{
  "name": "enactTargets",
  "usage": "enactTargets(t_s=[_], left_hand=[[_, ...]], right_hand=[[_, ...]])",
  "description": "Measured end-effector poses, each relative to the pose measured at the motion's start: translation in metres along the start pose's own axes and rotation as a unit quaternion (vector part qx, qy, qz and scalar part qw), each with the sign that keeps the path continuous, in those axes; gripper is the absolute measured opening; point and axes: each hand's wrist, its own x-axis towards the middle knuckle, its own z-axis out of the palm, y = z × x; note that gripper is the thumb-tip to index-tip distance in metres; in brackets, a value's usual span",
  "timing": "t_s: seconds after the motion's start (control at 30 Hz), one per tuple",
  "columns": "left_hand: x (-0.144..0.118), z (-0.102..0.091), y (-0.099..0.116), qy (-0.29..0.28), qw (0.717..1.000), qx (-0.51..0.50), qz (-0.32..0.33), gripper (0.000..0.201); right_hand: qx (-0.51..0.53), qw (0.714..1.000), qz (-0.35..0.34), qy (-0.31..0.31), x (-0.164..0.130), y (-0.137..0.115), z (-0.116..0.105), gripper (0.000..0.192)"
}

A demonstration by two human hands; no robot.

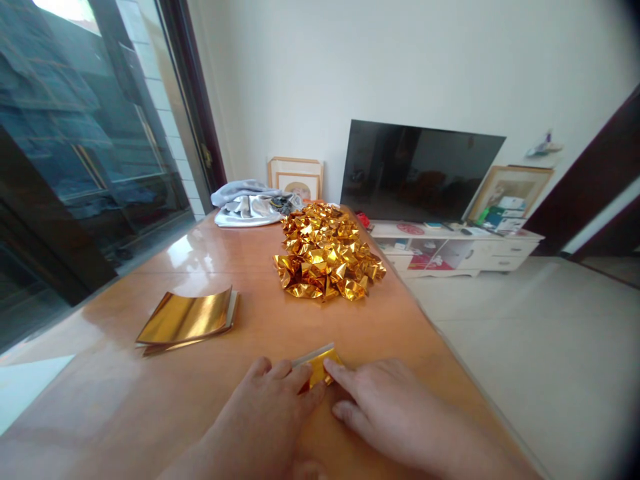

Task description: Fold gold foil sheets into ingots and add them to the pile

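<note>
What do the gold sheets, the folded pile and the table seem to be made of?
Gold sheets: likely foil-faced paper, mirror-shiny, edges curling. Folded pile: same foil, creases glinting. Table: probably lacquered wood or laminate; glossy orange surface reflects the window.

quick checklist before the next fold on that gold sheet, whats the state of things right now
1. Gold sheet pinned flat on the table: ok, both hands press on it.
2. Left hand placed on the sheet: ok, fingers cover its left part.
3. Right hand placed on the sheet: ok, index fingertip sits on its right edge.
4. Edges lined up: cannot tell, the hands hide most of the sheet.
5. Stack of unfolded gold sheets within view: ok, it lies to the left on the table.
6. Pile of folded gold pieces apart from the work spot: ok, it sits farther back on the table.
</note>
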Motion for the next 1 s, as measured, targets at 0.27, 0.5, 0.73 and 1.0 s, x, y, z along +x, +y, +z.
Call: enactTargets(t_s=[0.27,0.5,0.73,1.0], left_hand=[[-0.006,0.0,0.003,0.014,1.0,-0.023,0.001,0.072],[-0.005,-0.002,0.004,0.004,1.0,-0.017,-0.002,0.069],[-0.003,-0.005,0.003,-0.007,1.0,-0.004,-0.001,0.066],[-0.004,-0.004,0.0,0.019,1.0,0.009,0.016,0.068]], right_hand=[[0.016,0.999,-0.035,-0.018,-0.01,0.001,-0.005,0.045],[-0.024,0.999,-0.027,-0.027,-0.015,0.004,-0.003,0.051],[-0.044,0.999,-0.01,-0.016,-0.018,0.012,-0.015,0.035],[-0.014,0.992,-0.079,0.097,-0.008,-0.002,-0.002,0.022]])
